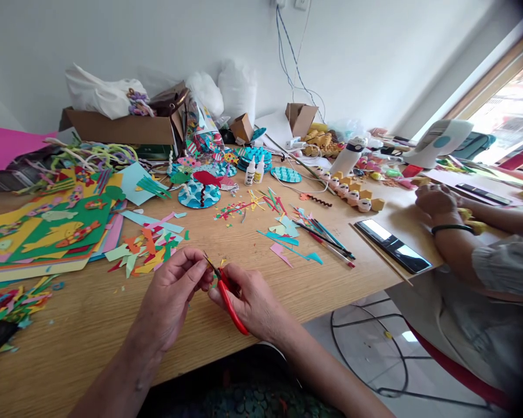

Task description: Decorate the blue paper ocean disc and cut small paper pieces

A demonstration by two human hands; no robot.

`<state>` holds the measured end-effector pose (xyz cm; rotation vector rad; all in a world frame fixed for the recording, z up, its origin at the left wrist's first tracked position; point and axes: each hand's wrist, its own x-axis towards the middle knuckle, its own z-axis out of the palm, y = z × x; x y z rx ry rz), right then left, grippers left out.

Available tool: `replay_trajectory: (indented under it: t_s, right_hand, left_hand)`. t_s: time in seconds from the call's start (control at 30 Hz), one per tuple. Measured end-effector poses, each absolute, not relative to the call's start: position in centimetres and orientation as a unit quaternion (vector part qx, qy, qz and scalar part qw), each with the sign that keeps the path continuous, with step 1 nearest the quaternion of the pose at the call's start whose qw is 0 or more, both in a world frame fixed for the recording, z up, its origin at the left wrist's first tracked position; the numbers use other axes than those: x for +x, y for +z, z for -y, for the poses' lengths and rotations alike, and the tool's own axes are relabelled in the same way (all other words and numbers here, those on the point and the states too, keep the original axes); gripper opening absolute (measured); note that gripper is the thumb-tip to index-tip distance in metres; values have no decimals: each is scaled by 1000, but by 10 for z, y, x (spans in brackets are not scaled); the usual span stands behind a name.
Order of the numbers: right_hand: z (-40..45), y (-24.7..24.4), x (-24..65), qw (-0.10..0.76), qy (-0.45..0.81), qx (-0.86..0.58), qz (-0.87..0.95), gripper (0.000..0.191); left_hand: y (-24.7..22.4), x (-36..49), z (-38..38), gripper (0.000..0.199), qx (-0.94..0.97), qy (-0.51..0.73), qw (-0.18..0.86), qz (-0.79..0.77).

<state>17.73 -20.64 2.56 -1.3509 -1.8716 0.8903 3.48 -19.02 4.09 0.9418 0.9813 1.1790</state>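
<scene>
My right hand (255,299) is wrapped round a pair of red-handled scissors (232,306), low over the front of the wooden table. The scissor blades point up and left, towards my left hand. My left hand (176,293) is closed in a pinch beside the blade tips; what lies between its fingers is too small and hidden to name. Just behind that hand is a pile of coloured paper scraps (146,247). Farther back, a red paper fish (207,178) stands on a blue scalloped-pattern disc (199,196).
Glue bottles (250,171) stand mid-table. Pencils (326,238) and a phone (393,245) lie to the right. At left are stacked coloured sheets with paper fish (54,232). A cardboard box (122,128) sits by the wall. Another person's hands (436,200) rest at the right.
</scene>
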Motion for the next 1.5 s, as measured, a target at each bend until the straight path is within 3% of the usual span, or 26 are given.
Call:
replay_trajectory:
  t_s: [1.5]
  right_hand:
    - [209,21,180,322,354,-516,710,42]
  left_hand:
    - [38,29,190,15,412,528,599,-440]
